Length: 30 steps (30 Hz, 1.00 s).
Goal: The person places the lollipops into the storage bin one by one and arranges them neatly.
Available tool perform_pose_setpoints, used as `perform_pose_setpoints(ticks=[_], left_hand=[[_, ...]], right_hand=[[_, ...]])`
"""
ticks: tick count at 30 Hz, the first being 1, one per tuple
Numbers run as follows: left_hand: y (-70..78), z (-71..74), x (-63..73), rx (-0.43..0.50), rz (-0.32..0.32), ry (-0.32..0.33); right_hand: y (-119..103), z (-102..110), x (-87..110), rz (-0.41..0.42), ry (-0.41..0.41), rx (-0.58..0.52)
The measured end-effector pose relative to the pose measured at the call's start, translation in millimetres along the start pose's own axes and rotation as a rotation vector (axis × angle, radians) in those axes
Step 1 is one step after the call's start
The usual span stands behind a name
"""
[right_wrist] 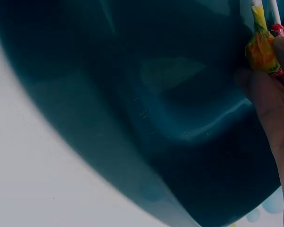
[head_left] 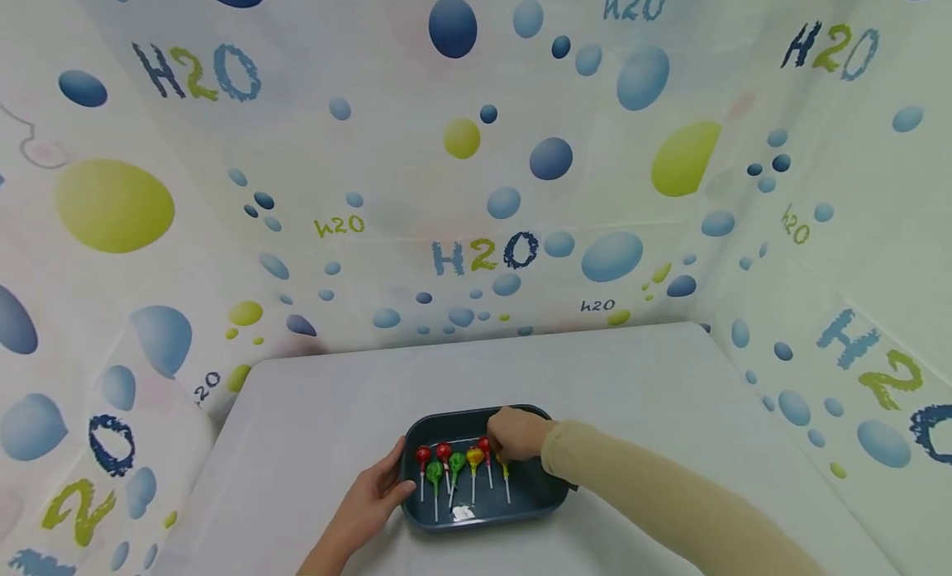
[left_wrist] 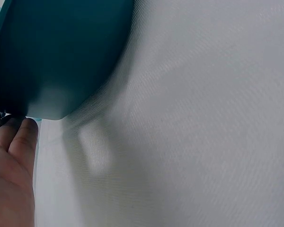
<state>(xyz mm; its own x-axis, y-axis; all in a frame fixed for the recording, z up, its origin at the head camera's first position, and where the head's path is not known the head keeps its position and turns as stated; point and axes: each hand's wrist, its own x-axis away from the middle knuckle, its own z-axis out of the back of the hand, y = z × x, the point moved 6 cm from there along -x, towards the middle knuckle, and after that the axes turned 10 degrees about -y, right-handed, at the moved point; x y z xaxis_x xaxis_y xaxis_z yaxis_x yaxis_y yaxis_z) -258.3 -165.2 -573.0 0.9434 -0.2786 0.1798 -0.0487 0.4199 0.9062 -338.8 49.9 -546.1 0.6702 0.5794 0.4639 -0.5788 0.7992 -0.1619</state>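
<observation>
A dark blue oval-cornered tray (head_left: 531, 497) holds a row of wrapped lollipops, heads toward the far side and white sticks toward the near side. My left hand (head_left: 375, 489) grips the tray's left rim, thumb on the edge; in the left wrist view its fingertips meet the tray wall (left_wrist: 61, 56). Inside the tray's right half, my right hand (head_left: 516, 433) pinches the head of a yellow lollipop (right_wrist: 262, 52) at the row's right end. Beside it lie a red lollipop (head_left: 484, 445) and another yellow one (head_left: 474, 458), then green lollipops (head_left: 457, 462) and red lollipops (head_left: 422, 454) farther left.
The tray stands near the front of a table covered in white cloth (head_left: 335, 427). Behind and on both sides hang white curtains (head_left: 402, 171) printed with blue and green drops and H2O lettering. My right sleeve (head_left: 654, 485) crosses over the tray's right edge.
</observation>
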Motion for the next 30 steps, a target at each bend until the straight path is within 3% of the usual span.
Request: perform_pose_setpoints(ticks=[30], left_hand=[[1.9, -0.8, -0.5, -0.003, -0.010, 0.000]], right_hand=[[2.1, 10.8, 7.2, 0.003, 0.048, -0.044]])
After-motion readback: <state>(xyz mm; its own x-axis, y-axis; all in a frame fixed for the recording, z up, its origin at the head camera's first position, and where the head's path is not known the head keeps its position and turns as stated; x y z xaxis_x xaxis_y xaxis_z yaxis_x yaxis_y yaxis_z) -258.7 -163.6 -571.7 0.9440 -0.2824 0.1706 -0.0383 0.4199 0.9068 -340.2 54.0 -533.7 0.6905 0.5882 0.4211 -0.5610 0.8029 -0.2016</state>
